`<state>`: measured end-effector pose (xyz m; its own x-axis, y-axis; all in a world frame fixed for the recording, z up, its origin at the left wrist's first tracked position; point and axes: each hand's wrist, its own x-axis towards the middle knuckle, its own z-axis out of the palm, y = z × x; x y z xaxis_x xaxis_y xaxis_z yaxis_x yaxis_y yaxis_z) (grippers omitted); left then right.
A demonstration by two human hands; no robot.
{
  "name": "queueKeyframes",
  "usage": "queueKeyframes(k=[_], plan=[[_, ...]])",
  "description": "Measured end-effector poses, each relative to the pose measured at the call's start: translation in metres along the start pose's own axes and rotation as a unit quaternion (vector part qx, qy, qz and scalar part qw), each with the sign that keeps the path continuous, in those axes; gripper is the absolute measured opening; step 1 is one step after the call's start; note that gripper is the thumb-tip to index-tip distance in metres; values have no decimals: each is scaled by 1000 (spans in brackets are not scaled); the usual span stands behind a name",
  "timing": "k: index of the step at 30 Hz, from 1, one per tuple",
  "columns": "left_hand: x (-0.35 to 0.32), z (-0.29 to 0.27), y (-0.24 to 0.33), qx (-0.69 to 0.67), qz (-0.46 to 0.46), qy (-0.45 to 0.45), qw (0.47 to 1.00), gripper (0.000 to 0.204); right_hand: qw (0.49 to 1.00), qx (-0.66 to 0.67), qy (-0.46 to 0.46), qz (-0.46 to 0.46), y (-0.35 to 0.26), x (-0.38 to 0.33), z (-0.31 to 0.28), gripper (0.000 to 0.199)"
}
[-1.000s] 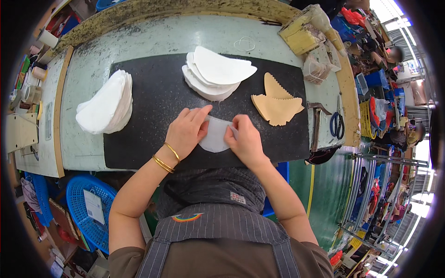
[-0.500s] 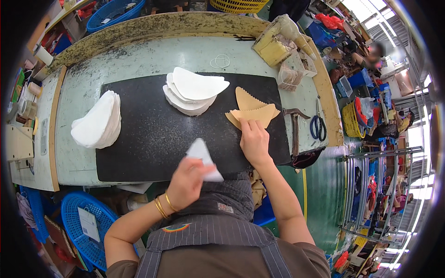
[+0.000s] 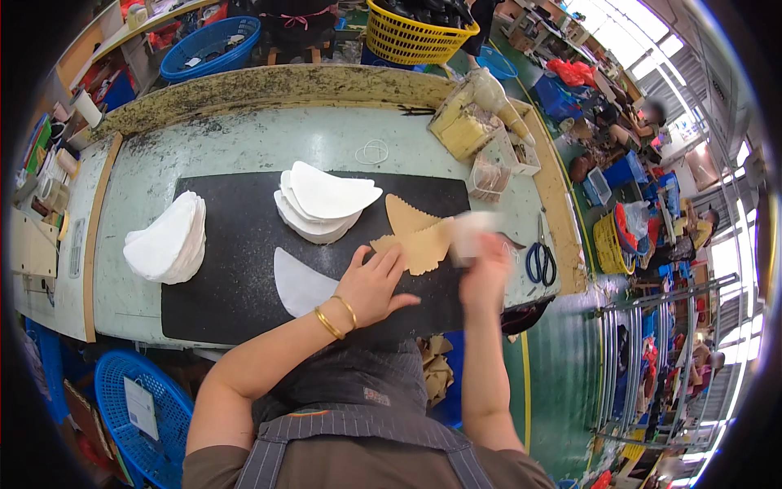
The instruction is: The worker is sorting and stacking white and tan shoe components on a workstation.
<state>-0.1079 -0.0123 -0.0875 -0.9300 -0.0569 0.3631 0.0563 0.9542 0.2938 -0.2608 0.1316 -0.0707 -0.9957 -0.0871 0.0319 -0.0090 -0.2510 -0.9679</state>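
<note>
My left hand (image 3: 371, 287), with gold bangles at the wrist, lies palm down with its fingers spread and their tips at the edge of the tan zigzag-edged pieces (image 3: 422, 246). Just right of these pieces, my right hand (image 3: 486, 273) is closed on a whitish thing (image 3: 472, 235), too smeared by motion to make out. A thin white curved piece (image 3: 300, 284) lies flat on the black mat (image 3: 236, 244), partly under my left wrist. Beyond it stands a stack of white curved pieces (image 3: 330, 200). Another white stack (image 3: 167, 240) sits at the mat's left edge.
Dark-handled scissors (image 3: 541, 261) lie on the bench at the right. A stained yellow block (image 3: 466, 124) and a small white box (image 3: 517, 151) stand at the back right. A raised wooden rim (image 3: 269, 85) runs along the back. A blue basket (image 3: 142, 416) is at the lower left.
The white piece from my left hand now lies on the mat. My left hand has moved right to the tan pieces; my right hand has left them, moved right and holds something whitish.
</note>
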Motion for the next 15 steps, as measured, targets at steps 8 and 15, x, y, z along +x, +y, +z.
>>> queueKeyframes(k=[8,15], plan=[[8,-49,41,-700,-147,85,693,26,675,-435,-183,-567,-41,-70,17,25],[-27,-88,26,-767,-254,120,577,20,787,-317,-237,-473,-62,-108,63,28]])
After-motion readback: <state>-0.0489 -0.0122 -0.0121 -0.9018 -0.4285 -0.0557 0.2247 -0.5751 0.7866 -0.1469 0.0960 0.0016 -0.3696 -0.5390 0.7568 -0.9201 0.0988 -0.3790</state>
